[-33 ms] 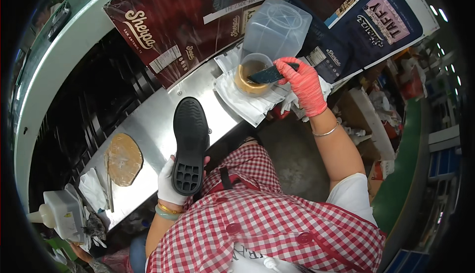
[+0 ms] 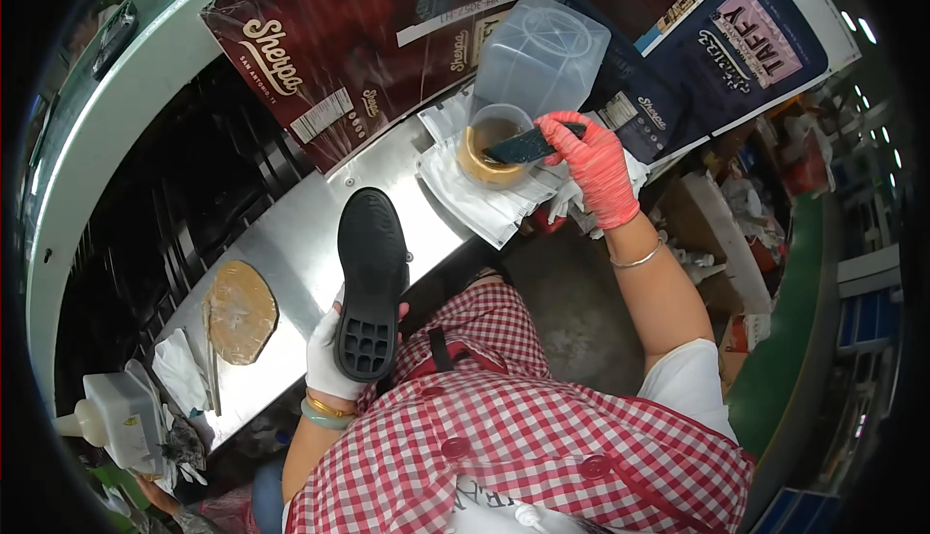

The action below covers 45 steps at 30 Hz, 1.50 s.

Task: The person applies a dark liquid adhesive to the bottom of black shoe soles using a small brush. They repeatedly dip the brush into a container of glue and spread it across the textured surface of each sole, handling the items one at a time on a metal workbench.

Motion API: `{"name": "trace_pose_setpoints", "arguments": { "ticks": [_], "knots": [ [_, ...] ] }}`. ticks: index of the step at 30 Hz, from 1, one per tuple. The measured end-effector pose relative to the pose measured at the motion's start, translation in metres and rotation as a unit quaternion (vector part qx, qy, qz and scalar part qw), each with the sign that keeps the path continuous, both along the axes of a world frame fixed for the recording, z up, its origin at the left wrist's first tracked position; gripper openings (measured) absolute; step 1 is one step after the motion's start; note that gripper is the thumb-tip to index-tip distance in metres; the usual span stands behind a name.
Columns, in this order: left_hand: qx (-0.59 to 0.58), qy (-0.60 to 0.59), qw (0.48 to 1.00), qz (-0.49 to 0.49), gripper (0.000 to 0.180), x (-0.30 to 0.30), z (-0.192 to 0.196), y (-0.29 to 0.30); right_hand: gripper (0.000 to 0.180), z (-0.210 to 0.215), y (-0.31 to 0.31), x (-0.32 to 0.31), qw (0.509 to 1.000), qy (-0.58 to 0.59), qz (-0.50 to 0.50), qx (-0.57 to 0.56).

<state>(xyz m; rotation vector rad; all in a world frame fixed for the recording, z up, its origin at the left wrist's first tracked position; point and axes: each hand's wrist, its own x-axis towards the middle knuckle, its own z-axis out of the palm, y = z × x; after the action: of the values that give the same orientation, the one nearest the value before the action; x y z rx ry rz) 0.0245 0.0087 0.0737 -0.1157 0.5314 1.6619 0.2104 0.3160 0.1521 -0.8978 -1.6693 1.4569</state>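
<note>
My left hand [image 2: 327, 358], in a white glove, grips a black shoe sole [image 2: 371, 263] by its heel end, where a grid of square hollows shows. The sole stands up over the edge of the metal bench, toe end away from me. My right hand [image 2: 593, 171], in a red glove, pinches a dark flat-handled brush [image 2: 528, 146]. The brush slants down into a clear plastic cup [image 2: 496, 174] with a tan band round its lower part, and its lower end is hidden inside. White sheets [image 2: 450, 183] lie under the cup.
A large translucent plastic container [image 2: 542, 55] stands behind the cup, against printed cardboard panels [image 2: 320, 60]. On the metal bench [image 2: 291, 229] lie a brownish oval piece [image 2: 242, 313], a thin stick [image 2: 211, 360] and white cloth [image 2: 181, 369]. A white bottle [image 2: 121, 423] sits at the lower left.
My left hand and the shoe sole have shifted very slightly to the left. The right hand and the brush look still.
</note>
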Motion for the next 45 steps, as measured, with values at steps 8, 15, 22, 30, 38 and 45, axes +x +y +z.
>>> {"name": "trace_pose_setpoints", "arguments": {
  "ticks": [8, 15, 22, 30, 38, 45],
  "knots": [
    [0.018, 0.084, 0.996, 0.027, 0.053, 0.003, 0.012, 0.028, 0.022, -0.008, 0.006, 0.001, 1.0, -0.016, 0.017, 0.013],
    [0.033, 0.075, 0.997, 0.011, 0.062, 0.002, -0.008, 0.021, 0.023, -0.013, -0.014, 0.004, 0.992, 0.009, -0.019, -0.122],
    [0.105, 0.084, 0.99, 0.031, 0.083, 0.005, -0.006, 0.012, 0.024, 0.008, -0.138, -0.05, 0.982, 0.069, 0.05, -0.17],
    [0.132, 0.084, 0.987, 0.042, 0.086, 0.006, 0.002, -0.002, 0.024, 0.001, -0.168, -0.075, 0.984, 0.065, 0.076, -0.148],
    [0.109, 0.064, 0.99, 0.063, 0.085, 0.0, -0.002, -0.005, 0.019, 0.003, -0.182, -0.069, 0.986, 0.047, 0.116, -0.111],
    [0.088, 0.074, 0.985, 0.125, 0.081, -0.002, 0.011, 0.001, 0.017, -0.001, -0.198, -0.068, 0.982, 0.054, 0.137, -0.12]
  ]
}}
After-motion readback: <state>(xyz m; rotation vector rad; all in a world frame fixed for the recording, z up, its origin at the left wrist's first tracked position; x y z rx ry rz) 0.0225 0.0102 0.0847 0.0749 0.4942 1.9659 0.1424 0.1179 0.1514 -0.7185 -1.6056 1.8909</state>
